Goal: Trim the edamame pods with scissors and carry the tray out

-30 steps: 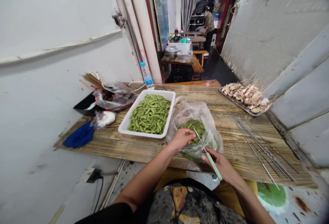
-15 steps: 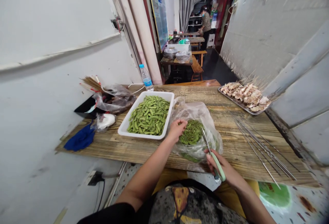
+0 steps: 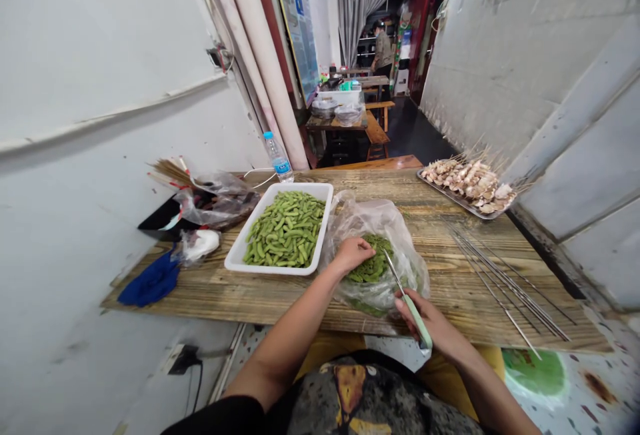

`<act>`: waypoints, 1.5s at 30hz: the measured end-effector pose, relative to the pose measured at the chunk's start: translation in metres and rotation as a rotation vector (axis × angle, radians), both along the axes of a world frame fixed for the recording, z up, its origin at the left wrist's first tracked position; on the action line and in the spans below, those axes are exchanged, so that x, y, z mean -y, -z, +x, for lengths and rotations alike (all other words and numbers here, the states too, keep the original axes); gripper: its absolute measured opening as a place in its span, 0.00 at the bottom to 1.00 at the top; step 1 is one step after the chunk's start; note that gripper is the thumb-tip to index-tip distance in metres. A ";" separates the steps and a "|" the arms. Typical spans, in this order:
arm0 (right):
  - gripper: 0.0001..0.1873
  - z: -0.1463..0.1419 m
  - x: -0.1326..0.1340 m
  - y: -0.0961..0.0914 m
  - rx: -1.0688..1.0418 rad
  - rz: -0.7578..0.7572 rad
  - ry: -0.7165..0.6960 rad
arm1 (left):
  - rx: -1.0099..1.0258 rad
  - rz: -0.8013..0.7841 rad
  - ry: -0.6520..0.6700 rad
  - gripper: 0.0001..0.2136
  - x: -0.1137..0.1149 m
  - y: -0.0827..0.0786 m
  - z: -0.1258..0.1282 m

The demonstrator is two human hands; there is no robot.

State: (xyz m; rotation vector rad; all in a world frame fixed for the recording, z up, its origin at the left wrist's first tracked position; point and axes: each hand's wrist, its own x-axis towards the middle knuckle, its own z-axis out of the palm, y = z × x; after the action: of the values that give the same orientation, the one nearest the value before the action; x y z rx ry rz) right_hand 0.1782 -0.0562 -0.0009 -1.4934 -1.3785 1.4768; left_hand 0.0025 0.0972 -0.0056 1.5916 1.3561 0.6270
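Observation:
My left hand [image 3: 351, 252] reaches into a clear plastic bag [image 3: 380, 222] of green edamame pods [image 3: 373, 265], its fingers curled down among the pods. My right hand [image 3: 429, 324] is closed on the pale green handle of a pair of scissors [image 3: 407, 302], whose blades point up over the bag. Just left of the bag a white tray [image 3: 237, 255] holds a heap of edamame pods [image 3: 285, 232]. All of it rests on a wooden table [image 3: 450, 288].
A metal tray of meat skewers [image 3: 467, 182] sits at the far right, with bare metal skewers [image 3: 500, 278] nearer. At the left lie a blue cloth [image 3: 150, 282], plastic bags, bamboo sticks [image 3: 173, 172] and a water bottle [image 3: 277, 158]. A person [image 3: 383, 52] stands far back.
My left hand shifted within the bag, left and then back onto the pods. The scissors stayed in my right hand. The view turned slightly.

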 end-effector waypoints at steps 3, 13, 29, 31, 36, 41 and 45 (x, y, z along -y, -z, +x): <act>0.26 0.000 -0.003 -0.001 0.069 0.046 0.000 | 0.118 -0.084 0.030 0.07 0.013 -0.006 -0.006; 0.23 -0.001 -0.014 -0.004 0.110 0.145 -0.115 | 0.089 -0.098 0.133 0.06 0.027 -0.025 -0.012; 0.28 -0.009 0.000 -0.013 -0.223 -0.131 -0.003 | 0.757 -0.501 0.009 0.19 0.035 -0.016 -0.011; 0.26 -0.011 0.001 -0.013 -0.209 -0.127 -0.029 | 0.798 -0.498 -0.024 0.20 0.038 -0.016 -0.007; 0.26 -0.015 0.000 -0.013 -0.221 -0.124 -0.018 | 0.794 -0.444 -0.100 0.20 0.051 -0.016 0.004; 0.24 -0.018 -0.002 -0.014 -0.285 -0.140 0.003 | 0.761 -0.414 -0.120 0.18 0.061 -0.020 0.009; 0.23 -0.022 -0.003 -0.015 -0.304 -0.143 0.039 | 0.749 -0.420 -0.093 0.18 0.064 -0.021 0.006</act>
State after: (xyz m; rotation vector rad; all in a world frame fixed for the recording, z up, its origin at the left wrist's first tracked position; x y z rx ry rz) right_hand 0.1564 -0.0535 0.0142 -1.3047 -1.0770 1.7250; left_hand 0.0088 0.0328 0.0156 0.8260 0.9091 0.8219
